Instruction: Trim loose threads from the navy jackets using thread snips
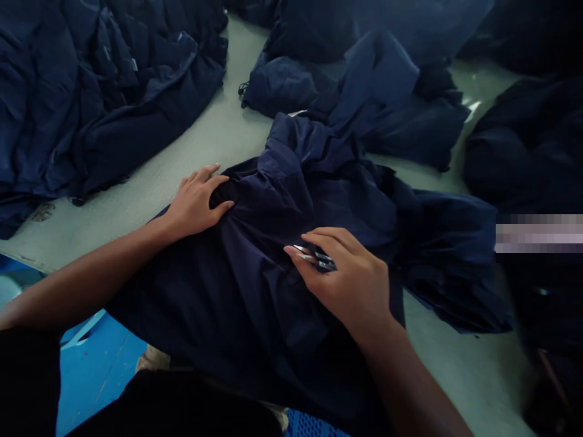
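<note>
A dark navy garment (273, 267) lies rumpled across the table edge and hangs down over my lap. Its bunched upper part has a thick folded section (286, 152) with a small mark on it. My left hand (195, 197) rests on the garment's left edge, thumb and fingers apart. Over the middle of the cloth, my right hand (350, 273) is closed around small metal thread snips (314, 256), whose pointed blades face left. I cannot tell whether the blade tips touch the fabric.
A large pile of navy garments (104, 103) covers the table's left side. More navy garments (387, 79) lie at the back and right. The pale table top (241, 127) shows between them. Blue flooring (104, 364) shows at lower left.
</note>
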Action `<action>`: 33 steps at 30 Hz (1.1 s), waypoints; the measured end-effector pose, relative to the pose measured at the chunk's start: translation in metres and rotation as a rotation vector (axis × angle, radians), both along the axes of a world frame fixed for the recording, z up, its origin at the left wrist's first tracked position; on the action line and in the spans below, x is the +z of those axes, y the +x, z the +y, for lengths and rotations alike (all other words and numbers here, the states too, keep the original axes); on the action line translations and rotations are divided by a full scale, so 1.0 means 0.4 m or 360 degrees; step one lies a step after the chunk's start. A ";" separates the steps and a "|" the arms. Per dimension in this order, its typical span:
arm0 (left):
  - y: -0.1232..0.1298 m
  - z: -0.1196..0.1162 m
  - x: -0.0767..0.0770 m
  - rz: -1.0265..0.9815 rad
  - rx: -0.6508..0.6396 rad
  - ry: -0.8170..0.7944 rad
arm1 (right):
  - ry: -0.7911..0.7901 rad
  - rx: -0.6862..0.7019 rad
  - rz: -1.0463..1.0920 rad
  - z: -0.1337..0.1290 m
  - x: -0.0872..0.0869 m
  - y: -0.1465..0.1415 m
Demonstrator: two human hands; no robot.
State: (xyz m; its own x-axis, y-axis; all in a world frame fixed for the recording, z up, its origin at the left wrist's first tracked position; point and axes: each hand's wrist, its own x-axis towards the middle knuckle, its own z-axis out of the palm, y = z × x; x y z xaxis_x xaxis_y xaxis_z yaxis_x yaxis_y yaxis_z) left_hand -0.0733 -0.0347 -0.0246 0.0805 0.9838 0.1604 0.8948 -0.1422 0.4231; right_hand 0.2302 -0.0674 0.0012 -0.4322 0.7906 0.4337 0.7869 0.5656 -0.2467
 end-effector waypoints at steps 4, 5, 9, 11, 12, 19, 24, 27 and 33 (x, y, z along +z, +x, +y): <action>-0.002 -0.002 -0.011 -0.0096 -0.0199 0.0456 | -0.0176 0.0688 -0.0011 -0.014 0.015 -0.010; -0.002 -0.003 -0.012 -0.0097 -0.0299 0.0535 | -0.0265 0.0788 -0.0093 -0.015 0.014 -0.008; 0.001 -0.003 -0.014 -0.0046 -0.0689 0.0527 | -0.0548 0.0673 -0.0380 0.006 0.005 0.021; 0.000 0.000 -0.014 -0.0016 -0.0780 0.0411 | -0.0634 0.0600 -0.0426 0.026 0.004 0.046; 0.000 0.001 -0.014 -0.0009 -0.0788 0.0354 | -0.0645 0.0567 -0.0444 0.036 0.004 0.058; -0.002 0.004 -0.008 0.0090 -0.0701 0.0146 | -0.0225 0.0273 -0.0665 0.030 0.056 0.091; 0.000 0.006 -0.002 0.0128 -0.0633 0.0035 | -0.0146 0.0413 -0.0257 -0.178 0.141 0.055; -0.008 0.014 0.002 0.0108 -0.0584 -0.0020 | -0.0223 0.0278 -0.0214 -0.317 0.121 0.067; -0.052 0.047 -0.022 0.0068 -0.0553 -0.0010 | -0.0204 -0.0422 -0.0181 -0.314 -0.040 0.214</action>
